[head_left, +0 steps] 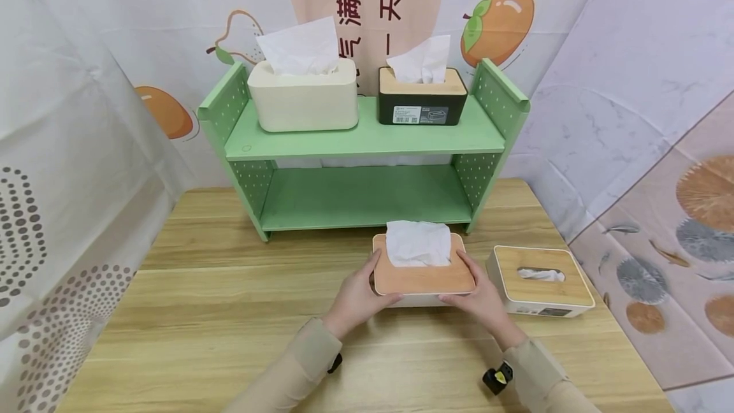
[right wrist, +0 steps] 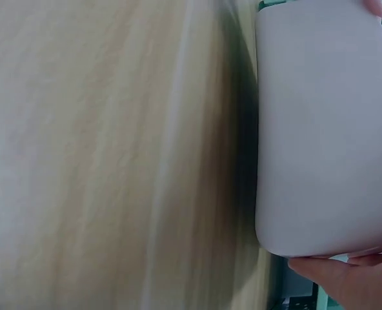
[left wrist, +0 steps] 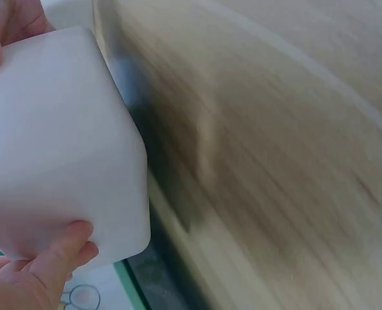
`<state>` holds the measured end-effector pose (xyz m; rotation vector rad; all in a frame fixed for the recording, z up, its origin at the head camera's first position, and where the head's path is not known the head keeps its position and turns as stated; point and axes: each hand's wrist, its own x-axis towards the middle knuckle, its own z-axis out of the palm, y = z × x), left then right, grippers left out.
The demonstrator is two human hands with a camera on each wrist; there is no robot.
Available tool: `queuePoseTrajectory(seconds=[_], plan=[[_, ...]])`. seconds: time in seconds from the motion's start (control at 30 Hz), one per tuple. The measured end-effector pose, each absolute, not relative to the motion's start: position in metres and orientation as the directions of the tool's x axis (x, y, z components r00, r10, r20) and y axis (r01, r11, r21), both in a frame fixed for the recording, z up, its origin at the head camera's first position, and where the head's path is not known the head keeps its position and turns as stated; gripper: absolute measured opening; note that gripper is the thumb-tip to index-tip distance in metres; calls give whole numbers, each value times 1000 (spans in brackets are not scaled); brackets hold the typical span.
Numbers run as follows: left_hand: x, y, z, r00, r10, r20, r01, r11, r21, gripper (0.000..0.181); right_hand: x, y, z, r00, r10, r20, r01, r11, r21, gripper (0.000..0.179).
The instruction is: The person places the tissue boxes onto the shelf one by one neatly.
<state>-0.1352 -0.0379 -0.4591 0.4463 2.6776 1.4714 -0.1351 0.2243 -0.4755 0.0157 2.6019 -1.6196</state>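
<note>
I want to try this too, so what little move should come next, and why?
Probably ease the held tissue box gently forward, toward the green shelf's lower board: the left grip and right grip hold its two ends, and that board lies just beyond it.

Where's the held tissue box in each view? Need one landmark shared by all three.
Head: held box is right of and below centre, white tissue sticking up from its wooden lid.
Left wrist: held box fills much of the left side, pale surface showing, cut off by the left edge.
Right wrist: held box is on the right, cut off by the right edge.
Shared landmark: wooden table.
</note>
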Motion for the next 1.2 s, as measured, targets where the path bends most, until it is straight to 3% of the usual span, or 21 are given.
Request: queuePoseTrajectory(seconds=[0.43,0.67,1.2], plan=[[-132,-69,-450,-971,218,95,184,435,881,98,-140,190,-465,-995,-57,-82,54,389,-920,99],[-130,-95,-443,-987,123,100,144,432,890,96,-148,161,-458,-995,-97,-18,-16,342,-940,100],[-148,-153,-435,-988,93,127,155,434,887,97,-176,101,-447,-978,-181,101,-140,215,-967,101]])
